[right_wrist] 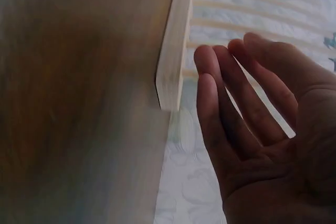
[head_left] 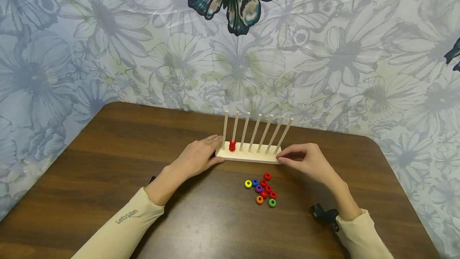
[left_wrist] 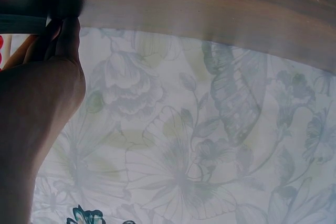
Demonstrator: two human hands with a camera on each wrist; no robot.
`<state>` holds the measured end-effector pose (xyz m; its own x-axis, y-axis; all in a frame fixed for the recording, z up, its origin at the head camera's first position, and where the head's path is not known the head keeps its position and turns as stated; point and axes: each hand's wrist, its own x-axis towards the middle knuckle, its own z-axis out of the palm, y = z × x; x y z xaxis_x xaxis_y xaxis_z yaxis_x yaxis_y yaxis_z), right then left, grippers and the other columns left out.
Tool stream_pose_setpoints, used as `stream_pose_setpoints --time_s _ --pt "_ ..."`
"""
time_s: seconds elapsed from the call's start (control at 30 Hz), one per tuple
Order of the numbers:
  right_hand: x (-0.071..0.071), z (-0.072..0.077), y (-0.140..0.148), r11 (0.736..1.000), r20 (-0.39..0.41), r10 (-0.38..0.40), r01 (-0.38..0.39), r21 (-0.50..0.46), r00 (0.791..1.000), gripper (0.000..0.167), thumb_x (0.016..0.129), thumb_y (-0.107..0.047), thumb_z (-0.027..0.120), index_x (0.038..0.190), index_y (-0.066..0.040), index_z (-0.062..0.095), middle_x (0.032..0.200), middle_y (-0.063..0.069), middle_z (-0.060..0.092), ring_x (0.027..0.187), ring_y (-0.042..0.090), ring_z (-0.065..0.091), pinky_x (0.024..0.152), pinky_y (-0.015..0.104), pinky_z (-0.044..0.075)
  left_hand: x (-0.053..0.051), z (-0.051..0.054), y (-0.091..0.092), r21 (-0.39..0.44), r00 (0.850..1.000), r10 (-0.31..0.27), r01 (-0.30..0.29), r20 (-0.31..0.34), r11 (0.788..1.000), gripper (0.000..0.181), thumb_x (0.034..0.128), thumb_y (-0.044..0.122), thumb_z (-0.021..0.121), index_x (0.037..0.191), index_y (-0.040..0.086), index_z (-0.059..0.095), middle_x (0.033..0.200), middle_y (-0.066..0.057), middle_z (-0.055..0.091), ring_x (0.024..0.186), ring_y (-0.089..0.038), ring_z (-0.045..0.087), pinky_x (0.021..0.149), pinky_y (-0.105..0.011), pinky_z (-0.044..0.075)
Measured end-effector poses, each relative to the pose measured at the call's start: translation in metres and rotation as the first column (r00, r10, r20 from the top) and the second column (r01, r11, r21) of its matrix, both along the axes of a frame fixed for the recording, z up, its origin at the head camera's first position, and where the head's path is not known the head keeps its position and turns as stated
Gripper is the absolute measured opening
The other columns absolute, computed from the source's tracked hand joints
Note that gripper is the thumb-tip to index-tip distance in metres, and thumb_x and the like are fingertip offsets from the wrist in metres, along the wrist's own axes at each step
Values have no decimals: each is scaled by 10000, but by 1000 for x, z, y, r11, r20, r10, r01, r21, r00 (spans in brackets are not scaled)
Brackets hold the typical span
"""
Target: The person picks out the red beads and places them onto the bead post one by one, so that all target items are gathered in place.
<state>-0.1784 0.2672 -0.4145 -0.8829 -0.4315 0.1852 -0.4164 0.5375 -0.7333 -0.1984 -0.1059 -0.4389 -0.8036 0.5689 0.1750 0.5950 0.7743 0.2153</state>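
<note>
While the left hand [head_left: 197, 156] spans one end of the pale wooden seven-peg board [head_left: 253, 156], gripping it between thumb and fingers, the right hand [head_left: 307, 161], fingers loosely bent, is at the other end; contact unclear. Stacked red round beads [head_left: 232, 146] on second peg [head_left: 235, 126] from left hand. Loose multicoloured round beads [head_left: 264, 195] on brown wood-grain tabletop [head_left: 108, 159], nearer right hand than left.

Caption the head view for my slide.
Left hand and right hand at opposite ends of a pegged board, loose beads in front.
</note>
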Motion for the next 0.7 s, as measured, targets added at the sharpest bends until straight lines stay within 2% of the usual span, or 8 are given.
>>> stream_pose_setpoints --time_s 0.17,0.3,0.47,0.7 --pt "2 -4 -9 992 102 110 -116 54 989 159 933 -308 829 1074 -236 832 1049 -116 796 1011 100 741 909 310 607 -1 -1 0 4 1000 1 -1 5 1000 710 998 421 725 1523 -15 529 1552 -180 556 1449 -320 540 1083 -535 531" --pt "3 -6 -16 974 136 198 -210 81 971 183 931 -277 833 1110 -240 819 1089 -106 792 1042 98 736 938 333 607 0 1 1 2 1000 1 -2 8 1000 711 998 421 724 1522 -19 529 1552 -181 556 1451 -322 537 1084 -538 530" --pt "4 -6 -24 963 133 237 -251 99 962 197 904 -213 859 1095 -236 818 1088 -118 787 1043 97 730 938 341 610 -1 2 1 -2 1000 6 -6 13 1000 711 1003 422 718 1526 -18 524 1557 -178 552 1450 -322 537 1082 -540 531" --pt "5 -6 -31 947 64 266 -273 167 962 208 883 -167 874 1073 -236 827 1064 -137 770 1001 99 713 877 332 603 0 2 0 2 1000 7 -7 14 1000 711 997 422 725 1523 -15 530 1556 -180 552 1449 -322 538 1081 -546 530"
